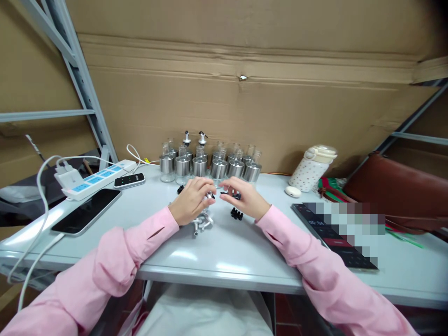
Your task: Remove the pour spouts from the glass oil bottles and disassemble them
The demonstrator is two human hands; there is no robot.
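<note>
My left hand (pixel 191 201) is closed, its thumb and fingertips pinching a small silver-and-black pourer spout (pixel 210 195). Facing it, my right hand (pixel 247 198) has curled fingers with a small black part (pixel 223 192) at the fingertips; its exact shape is too small to make out. Loose silver metal spout parts (pixel 202 224) lie in a heap beneath my left hand. Black ribbed stoppers (pixel 237 213) lie below my right hand. Behind both hands stand several glass bottles with steel sleeves (pixel 219 168). Two rear bottles carry pourer spouts (pixel 202 138).
On the left are a power strip (pixel 101 179) with white cables, a black-screened phone (pixel 87 212) and a small black device (pixel 129 180). To the right stand a dotted tumbler (pixel 310 170), a white round case (pixel 293 191), a tablet-like screen (pixel 315 224) and a brown bag (pixel 395 191).
</note>
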